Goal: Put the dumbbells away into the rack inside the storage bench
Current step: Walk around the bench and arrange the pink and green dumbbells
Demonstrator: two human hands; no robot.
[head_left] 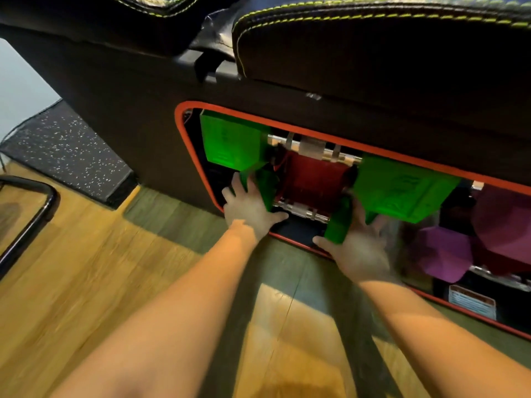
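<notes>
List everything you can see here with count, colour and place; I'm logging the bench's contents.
storage bench: one, black with orange-rimmed opening, across the top
green dumbbell heads: two large, in the opening's left part; two smaller green ends below them at the hands
red dumbbell: one, between the green heads
purple dumbbell: one, blurred, at right
chrome rails: two, behind and in front of the red dumbbell
wooden floor: tan, below
speckled mat: one, black, left
left hand: open, against a smaller green end
right hand: open, against the other

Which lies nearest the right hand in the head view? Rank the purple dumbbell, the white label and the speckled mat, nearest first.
From the right hand:
1. Purple dumbbell, just to its right inside the bench.
2. White label, lower right.
3. Speckled mat, far left on the floor.
</notes>
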